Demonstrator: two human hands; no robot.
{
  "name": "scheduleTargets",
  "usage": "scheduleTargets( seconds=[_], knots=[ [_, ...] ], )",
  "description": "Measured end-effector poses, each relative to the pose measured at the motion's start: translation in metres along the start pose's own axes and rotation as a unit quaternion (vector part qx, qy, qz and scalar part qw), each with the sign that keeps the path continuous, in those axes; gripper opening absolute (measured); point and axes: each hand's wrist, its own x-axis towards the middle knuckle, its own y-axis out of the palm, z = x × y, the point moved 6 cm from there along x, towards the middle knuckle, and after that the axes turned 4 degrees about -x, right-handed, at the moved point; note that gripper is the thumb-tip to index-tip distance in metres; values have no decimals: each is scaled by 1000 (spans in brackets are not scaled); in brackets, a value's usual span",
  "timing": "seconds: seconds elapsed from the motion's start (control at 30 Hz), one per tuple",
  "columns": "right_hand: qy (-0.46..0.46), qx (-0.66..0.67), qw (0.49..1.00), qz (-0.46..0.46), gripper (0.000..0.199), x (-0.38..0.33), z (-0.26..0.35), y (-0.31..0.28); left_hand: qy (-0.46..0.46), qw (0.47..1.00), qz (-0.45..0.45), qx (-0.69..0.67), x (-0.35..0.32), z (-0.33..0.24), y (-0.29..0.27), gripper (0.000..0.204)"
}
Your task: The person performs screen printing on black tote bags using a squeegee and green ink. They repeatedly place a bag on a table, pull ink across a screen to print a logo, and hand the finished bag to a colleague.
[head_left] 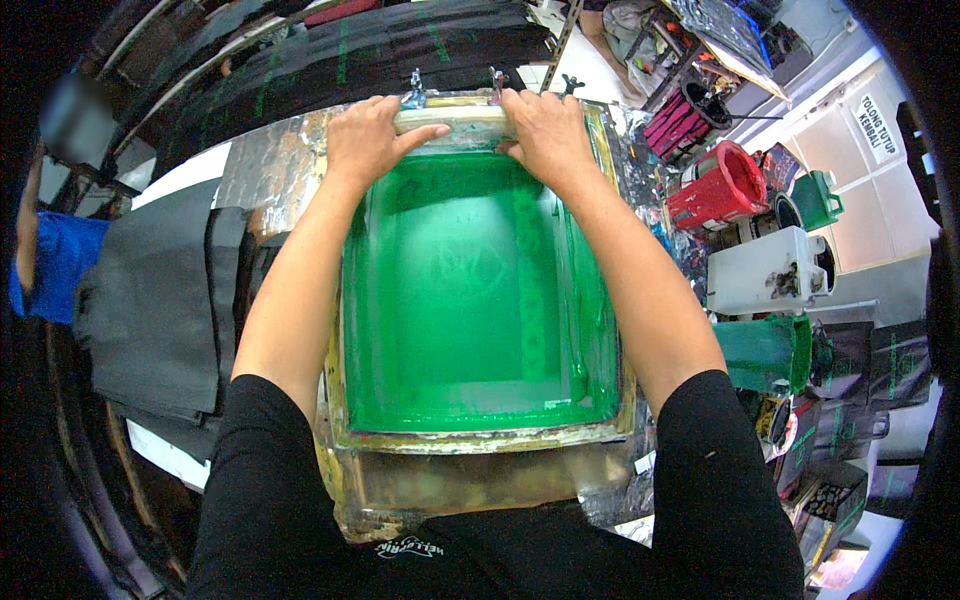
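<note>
A screen-printing frame lies flat before me, its mesh coated with wet green ink and a faint design showing through. Both arms stretch to its far end, where a pale squeegee spans between my hands. My left hand is closed over the squeegee's left end, thumb pointing inward along it. Gripping the right end is my right hand, its thumb on the near side. The squeegee's lower edge meets the green ink. Just beyond it, metal clamps stand at the frame's far edge.
Dark fabric sheets are stacked at the left, near a person in a blue shirt. More dark printed pieces lie across the back. On the right stand a red bucket, a white container and a green bucket.
</note>
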Motion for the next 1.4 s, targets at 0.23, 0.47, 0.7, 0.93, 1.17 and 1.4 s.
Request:
scheduleTargets(
  seconds=[0.23,0.47,0.7,0.93,1.17,1.4],
  knots=[
    [12,11,999,41,59,-49,28,-39,0,1000,0,-11,-52,-28,-41,75],
    [1,12,999,44,49,-113,60,-80,2,999,-13,-36,-117,-60,-87,70],
    [-4,26,999,33,26,-177,91,-125,3,999,-3,-54,-179,-93,-133,70],
    [-2,31,998,63,16,-233,116,-168,10,997,14,-76,-232,-124,-176,70],
    [14,77,992,97,46,-254,127,-185,-13,995,-9,-95,-255,-135,-195,70],
    [-17,116,983,142,52,-254,124,-194,-46,985,-5,-163,-273,-127,-207,101]
  ],
)
